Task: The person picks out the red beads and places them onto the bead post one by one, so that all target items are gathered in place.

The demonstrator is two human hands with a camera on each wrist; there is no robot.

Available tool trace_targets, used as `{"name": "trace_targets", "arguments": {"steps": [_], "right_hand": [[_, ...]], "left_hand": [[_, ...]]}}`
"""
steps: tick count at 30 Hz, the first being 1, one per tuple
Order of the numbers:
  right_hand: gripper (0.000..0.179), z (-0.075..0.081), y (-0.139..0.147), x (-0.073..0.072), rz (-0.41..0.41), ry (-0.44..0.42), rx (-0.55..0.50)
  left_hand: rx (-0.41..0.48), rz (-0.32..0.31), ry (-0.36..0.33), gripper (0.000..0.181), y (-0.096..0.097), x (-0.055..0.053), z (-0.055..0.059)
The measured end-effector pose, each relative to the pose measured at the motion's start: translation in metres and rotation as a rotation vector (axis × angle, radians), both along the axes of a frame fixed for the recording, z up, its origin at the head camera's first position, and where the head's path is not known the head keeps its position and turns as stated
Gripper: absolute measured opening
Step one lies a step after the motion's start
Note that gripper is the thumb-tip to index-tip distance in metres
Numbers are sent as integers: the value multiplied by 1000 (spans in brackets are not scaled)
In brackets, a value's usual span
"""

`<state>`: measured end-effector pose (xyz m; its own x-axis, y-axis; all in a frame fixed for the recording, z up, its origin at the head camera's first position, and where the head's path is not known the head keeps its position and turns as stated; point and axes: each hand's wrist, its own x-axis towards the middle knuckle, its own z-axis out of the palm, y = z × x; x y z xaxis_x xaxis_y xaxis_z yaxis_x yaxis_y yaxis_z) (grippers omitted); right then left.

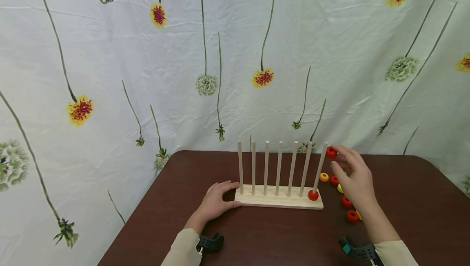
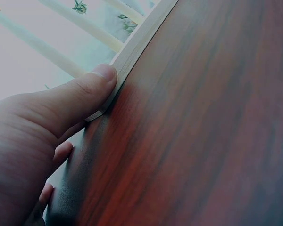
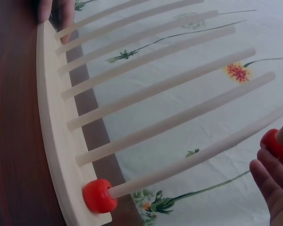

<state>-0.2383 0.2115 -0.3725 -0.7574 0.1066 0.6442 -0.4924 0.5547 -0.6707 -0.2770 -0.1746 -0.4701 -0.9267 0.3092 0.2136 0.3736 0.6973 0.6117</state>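
A wooden peg stand (image 1: 275, 202) with a row of upright pegs sits on the table. My left hand (image 1: 216, 204) grips the left end of its base; in the left wrist view the thumb (image 2: 96, 82) presses on the base's edge. Around the foot of the rightmost peg (image 1: 320, 168) lies one red bead (image 3: 99, 195), at the base. Up by that peg's top, my right hand (image 1: 355, 176) pinches another red bead (image 1: 331, 152) between thumb and fingers. That bead (image 3: 272, 143) appears beside the peg; whether it touches the tip cannot be told.
Several loose beads lie right of the stand, partly behind my right hand: an orange bead (image 1: 324, 177), a red bead (image 1: 352, 216) and yellow ones among them. Behind the brown table (image 1: 176, 176) hangs a white cloth (image 1: 235, 107) with printed flowers.
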Motion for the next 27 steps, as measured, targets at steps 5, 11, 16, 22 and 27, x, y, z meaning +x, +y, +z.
{"name": "trace_targets", "arguments": {"steps": [5,11,16,22,27], "right_hand": [[52,7,-2,3,34,7,-25],[58,14,-5,7,101,1,-65],[63,20,-6,12,172,17,-97],[66,25,-6,15,223,45,-119],[68,26,-6,15,266,43,-144]], "left_hand": [[-1,0,-2,59,0,0,1],[0,-2,-1,58,1,0,1],[-2,-10,6,57,1,0,1],[1,-14,6,56,1,0,2],[1,-13,4,56,0,0,2]]}}
